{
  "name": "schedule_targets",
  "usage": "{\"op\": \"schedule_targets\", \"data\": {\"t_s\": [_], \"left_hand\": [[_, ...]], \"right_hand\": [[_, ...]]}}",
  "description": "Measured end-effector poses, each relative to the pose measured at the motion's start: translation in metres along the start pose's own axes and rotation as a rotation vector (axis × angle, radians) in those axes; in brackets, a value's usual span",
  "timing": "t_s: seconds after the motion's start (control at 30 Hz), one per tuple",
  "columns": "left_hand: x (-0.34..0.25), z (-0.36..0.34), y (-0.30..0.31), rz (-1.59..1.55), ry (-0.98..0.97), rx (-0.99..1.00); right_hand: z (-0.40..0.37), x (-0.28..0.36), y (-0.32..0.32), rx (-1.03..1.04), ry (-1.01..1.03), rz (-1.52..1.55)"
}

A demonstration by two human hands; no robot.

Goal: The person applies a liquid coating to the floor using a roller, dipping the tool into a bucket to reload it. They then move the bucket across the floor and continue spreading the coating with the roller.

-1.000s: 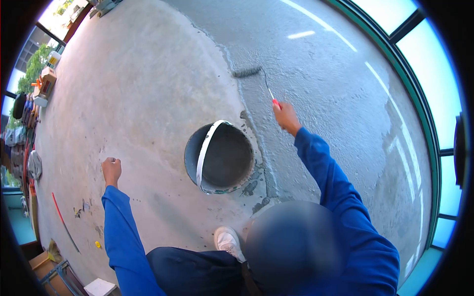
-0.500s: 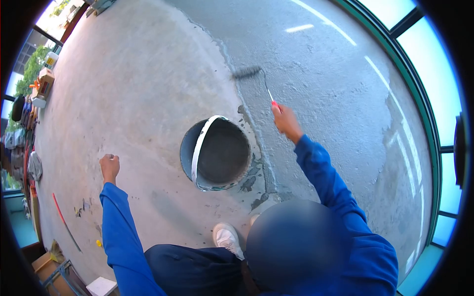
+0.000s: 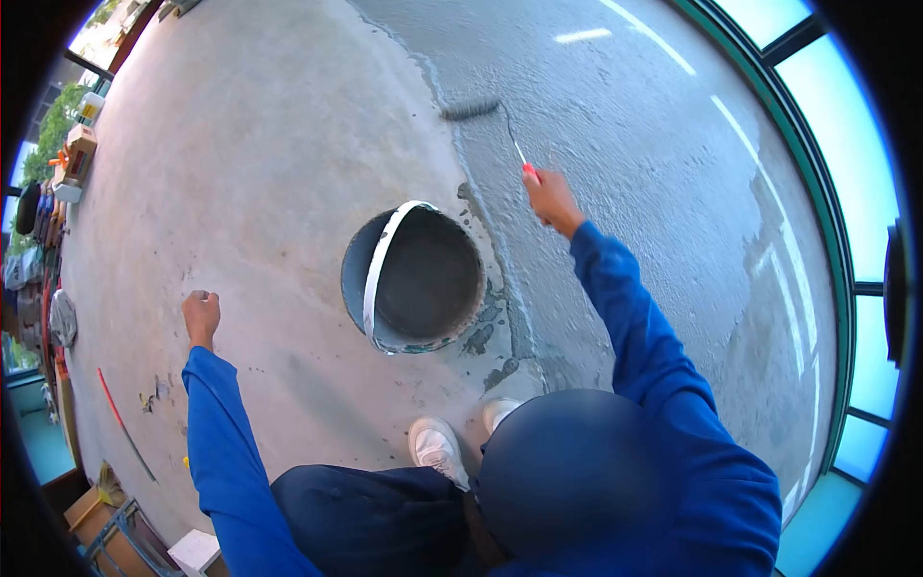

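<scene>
My right hand (image 3: 555, 200) is closed round the red handle of a paint roller (image 3: 471, 111). The roller's dark grey sleeve lies at the border between the wet grey coating (image 3: 615, 183) and the pale dry floor (image 3: 269, 144). Below it, on the pale side, stands a bucket (image 3: 358, 274) with dark grey liquid (image 3: 428, 279) in it and a raised white handle across its mouth. Off to the left, my left hand (image 3: 201, 317) is held in a loose fist above the floor, apart from the bucket, with nothing visible in it.
Two light shoes (image 3: 437, 447) are just below the bucket. A thin red-and-dark rod (image 3: 125, 423) lies on the floor at left. Boxes (image 3: 77, 154) and piled goods line the left wall. A green-framed window (image 3: 808, 173) runs along the right.
The roller and my right hand have moved forward, away from my body, along the coating's edge. My left hand has shifted slightly left and up, still closed.
</scene>
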State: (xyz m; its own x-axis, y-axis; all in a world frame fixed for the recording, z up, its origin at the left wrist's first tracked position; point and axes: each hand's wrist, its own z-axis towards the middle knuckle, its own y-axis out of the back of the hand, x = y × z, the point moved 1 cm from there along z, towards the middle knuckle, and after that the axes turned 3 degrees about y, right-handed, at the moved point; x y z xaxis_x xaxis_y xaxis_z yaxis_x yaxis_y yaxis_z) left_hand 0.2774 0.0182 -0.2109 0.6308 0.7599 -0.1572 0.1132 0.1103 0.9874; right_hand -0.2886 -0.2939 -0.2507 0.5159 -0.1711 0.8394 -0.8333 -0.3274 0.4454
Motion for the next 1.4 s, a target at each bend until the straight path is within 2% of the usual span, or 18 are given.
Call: {"op": "schedule_targets", "data": {"t_s": [0.17,0.3,0.4,0.5,0.7,0.8,0.9,1.0,1.13,1.2,1.33,1.4], "left_hand": [[-0.01,0.003,0.003,-0.012,-0.012,0.003],[-0.018,0.005,0.008,-0.007,-0.012,0.042],[-0.02,0.006,0.011,-0.003,-0.027,0.008],[-0.023,0.003,0.018,0.025,-0.085,-0.033],[-0.01,0.0,0.028,0.023,-0.015,0.001],[-0.015,-0.002,0.034,0.034,-0.028,-0.005],[-0.029,-0.009,0.042,0.019,-0.05,-0.076],[-0.022,-0.006,0.043,-0.017,-0.076,-0.093],[-0.012,-0.006,0.046,0.044,-0.043,-0.054],[-0.006,-0.005,0.044,0.061,-0.052,-0.046],[-0.005,-0.005,0.042,0.053,-0.028,-0.023],[-0.005,-0.003,0.039,0.052,-0.021,-0.016]], "right_hand": [[-0.082,-0.057,0.023,-0.043,0.146,-0.227],[-0.102,-0.065,0.026,-0.082,0.198,-0.285],[-0.09,-0.032,0.019,-0.012,0.036,-0.113],[-0.084,-0.036,0.02,0.028,-0.03,-0.024],[-0.106,-0.038,0.027,0.015,0.002,-0.113],[-0.08,-0.024,0.016,0.036,0.008,0.011],[-0.059,-0.003,0.011,0.059,-0.184,0.186],[-0.054,0.007,0.007,0.054,-0.202,0.165],[-0.057,-0.022,0.008,0.058,-0.018,0.029],[-0.089,-0.039,0.015,0.044,0.011,-0.08],[-0.155,-0.079,0.032,-0.076,0.208,-0.253],[-0.191,-0.085,0.043,-0.056,0.154,-0.275]]}}
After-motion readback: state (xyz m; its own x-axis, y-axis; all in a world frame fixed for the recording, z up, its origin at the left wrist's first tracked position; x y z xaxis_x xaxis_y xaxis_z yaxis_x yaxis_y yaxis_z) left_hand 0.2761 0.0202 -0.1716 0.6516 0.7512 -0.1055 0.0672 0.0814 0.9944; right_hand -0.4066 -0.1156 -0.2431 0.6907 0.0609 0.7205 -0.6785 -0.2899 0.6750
